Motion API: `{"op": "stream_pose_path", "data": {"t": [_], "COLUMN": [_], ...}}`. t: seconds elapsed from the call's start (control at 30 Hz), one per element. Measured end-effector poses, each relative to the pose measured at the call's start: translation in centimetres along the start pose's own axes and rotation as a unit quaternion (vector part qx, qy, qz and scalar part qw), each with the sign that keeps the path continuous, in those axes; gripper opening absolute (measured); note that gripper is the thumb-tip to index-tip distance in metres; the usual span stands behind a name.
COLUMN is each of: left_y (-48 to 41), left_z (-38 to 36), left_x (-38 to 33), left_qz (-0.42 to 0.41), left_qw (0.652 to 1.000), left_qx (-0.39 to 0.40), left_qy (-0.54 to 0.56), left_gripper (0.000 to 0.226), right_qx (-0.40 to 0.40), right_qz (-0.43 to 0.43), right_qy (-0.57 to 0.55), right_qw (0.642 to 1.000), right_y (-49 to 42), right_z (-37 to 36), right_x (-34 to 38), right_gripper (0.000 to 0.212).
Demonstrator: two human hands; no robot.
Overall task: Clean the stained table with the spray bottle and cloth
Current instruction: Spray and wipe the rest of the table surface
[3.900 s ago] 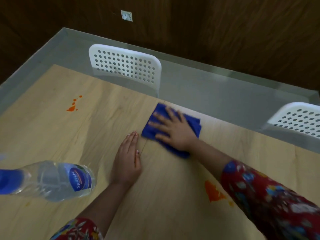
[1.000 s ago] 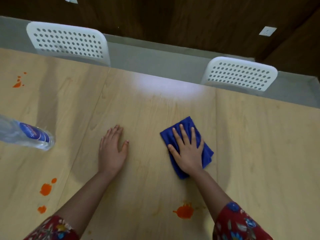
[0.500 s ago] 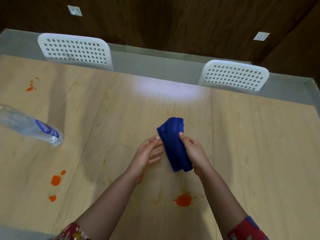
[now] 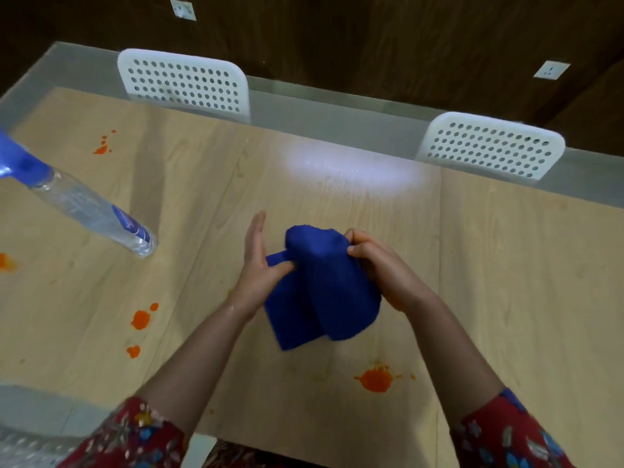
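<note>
Though bunched into a hump and partly folded, clearly gripped from both sides: blue cloth (image 4: 331, 292), at the centre of the view over the light wooden worktop (image 4: 506, 282). At the cloth's 3 o'clock side, right hand (image 4: 374, 261), clenched on the fabric, fingers curled over the top of the hump. At its 9 o'clock side, left hand (image 4: 260, 265), fingers straight and pointing toward 12 o'clock, thumb pinching a narrow flap of the fabric against the palm. Lower edge of the cloth touching the worktop or just above it: cannot tell.

Toward 9 to 10 o'clock, well apart from the hands, clear spray bottle (image 4: 91, 211) with a blue label and blue spray head, base toward the centre, head cut off by the frame edge; upright or lying, cannot tell.

Orange stains on the wood: large splat (image 4: 376, 380) at 6 o'clock from the cloth and near it, blot (image 4: 141, 319) with a smaller spot (image 4: 133, 351) at 8 o'clock, small drops (image 4: 103, 146) at 10 o'clock, smear (image 4: 5, 263) at the 9 o'clock edge. Bright patch of glare (image 4: 351, 167) at 12 o'clock.

Beyond the far edge, white perforated chair back (image 4: 184, 82) at 11 o'clock, second chair back (image 4: 489, 148) at 2 o'clock. Red floral left sleeve (image 4: 135, 434) at 7 o'clock, right sleeve (image 4: 513, 434) at 5 o'clock.
</note>
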State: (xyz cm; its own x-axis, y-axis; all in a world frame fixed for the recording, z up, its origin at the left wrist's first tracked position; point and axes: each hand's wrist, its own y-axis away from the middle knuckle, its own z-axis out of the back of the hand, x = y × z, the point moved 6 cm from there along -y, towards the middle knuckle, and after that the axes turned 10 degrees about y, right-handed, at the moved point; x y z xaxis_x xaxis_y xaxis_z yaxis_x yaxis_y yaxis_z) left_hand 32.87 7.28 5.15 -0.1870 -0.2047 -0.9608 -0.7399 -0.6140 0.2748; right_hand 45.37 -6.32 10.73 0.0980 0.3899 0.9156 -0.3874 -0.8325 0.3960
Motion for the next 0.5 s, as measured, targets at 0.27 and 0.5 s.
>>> {"op": "stream_pose_path", "data": {"t": [0.27, 0.5], "left_y": [-1.3, -0.8], "left_z": [-0.3, -0.1], "left_x": [-1.2, 0.9], "left_qz": [0.082, 0.119], "left_qw": [0.993, 0.993], "left_qx": [0.069, -0.023], "left_qy": [0.046, -0.014], "left_gripper": [0.015, 0.033], "right_qx": [-0.03, -0.113], "right_qz": [-0.148, -0.263], "right_qy": [-0.432, -0.29], "right_qw": [0.889, 0.913], "right_y": [0.6, 2.1], "right_z": [0.0, -2.6], "right_x": [-7.3, -10.0], "right_gripper": [0.073, 0.028]}}
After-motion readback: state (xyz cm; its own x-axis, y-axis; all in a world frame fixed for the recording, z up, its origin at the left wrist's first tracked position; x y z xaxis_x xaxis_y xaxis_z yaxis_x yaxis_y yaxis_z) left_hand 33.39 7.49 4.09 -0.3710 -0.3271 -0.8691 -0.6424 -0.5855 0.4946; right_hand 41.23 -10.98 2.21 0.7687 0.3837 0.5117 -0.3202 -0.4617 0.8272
